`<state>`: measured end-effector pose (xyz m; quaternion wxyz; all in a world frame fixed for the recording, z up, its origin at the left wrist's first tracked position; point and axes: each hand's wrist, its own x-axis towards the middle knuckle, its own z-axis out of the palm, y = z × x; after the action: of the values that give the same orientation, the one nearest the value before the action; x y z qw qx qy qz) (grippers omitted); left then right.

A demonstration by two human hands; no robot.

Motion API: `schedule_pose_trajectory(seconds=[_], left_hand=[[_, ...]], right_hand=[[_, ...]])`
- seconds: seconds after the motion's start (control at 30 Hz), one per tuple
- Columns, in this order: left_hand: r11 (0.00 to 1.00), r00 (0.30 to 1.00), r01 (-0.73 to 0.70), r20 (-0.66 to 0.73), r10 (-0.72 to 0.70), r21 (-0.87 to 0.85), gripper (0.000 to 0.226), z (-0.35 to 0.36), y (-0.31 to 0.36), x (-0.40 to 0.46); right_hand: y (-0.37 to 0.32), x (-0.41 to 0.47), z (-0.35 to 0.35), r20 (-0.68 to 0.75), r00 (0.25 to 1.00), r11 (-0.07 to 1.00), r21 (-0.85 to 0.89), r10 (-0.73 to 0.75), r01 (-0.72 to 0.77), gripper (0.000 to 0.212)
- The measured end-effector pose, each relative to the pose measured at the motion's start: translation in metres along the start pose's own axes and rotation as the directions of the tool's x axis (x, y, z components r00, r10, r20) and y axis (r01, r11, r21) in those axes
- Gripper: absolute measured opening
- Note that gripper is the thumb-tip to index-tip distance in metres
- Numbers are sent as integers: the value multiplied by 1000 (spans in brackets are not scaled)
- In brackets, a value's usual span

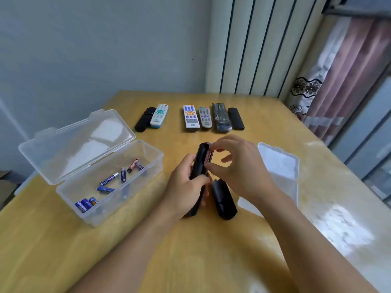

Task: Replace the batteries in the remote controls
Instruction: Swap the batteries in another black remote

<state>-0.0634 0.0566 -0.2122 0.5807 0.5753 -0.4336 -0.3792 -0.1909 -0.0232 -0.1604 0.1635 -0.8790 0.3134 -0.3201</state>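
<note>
1. The left hand (186, 187) grips a black remote (198, 166) above the surface (211, 250), near its middle. The remote's long axis runs away from the person, tilted slightly right, with its open battery bay at the far end facing up.
2. The right hand (237, 166) pinches a red battery (207, 155) lying lengthwise in that bay, with its fingers (213, 147) at the far end and the thumb at the near end. The battery's print is too blurred to read.
3. A black cover (224, 199) lies on the surface just right of the remote, roughly parallel to it.
4. An open clear box (148, 172) on the left holds loose blue and red batteries (109, 179); their labels are unreadable.
5. Six remotes (191, 117) lie in a row at the far edge, their long axes pointing away.
6. Another clear box (279, 163) sits to the right.
</note>
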Motion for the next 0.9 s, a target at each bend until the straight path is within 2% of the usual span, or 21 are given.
schedule_pose_trajectory(seconds=[0.17,0.33,0.43,0.7,0.9], left_hand=[[994,998,-40,-39,44,100,31,3,-3,0],[984,995,-87,-36,93,157,33,1,-3,-3],[970,994,-104,-2,108,219,33,-2,-2,-5],[965,994,-61,100,37,254,29,-5,2,-8],[968,994,-40,110,12,248,28,-6,4,-8]], right_hand=[[5,-1,2,-43,999,999,35,17,-16,39],[9,-3,-2,-11,1000,1000,17,-14,14,39],[13,-3,-7,9,998,998,10,-58,58,31],[14,-4,-12,138,985,993,-36,-104,110,19],[9,-4,-14,206,974,989,-99,-91,114,25]])
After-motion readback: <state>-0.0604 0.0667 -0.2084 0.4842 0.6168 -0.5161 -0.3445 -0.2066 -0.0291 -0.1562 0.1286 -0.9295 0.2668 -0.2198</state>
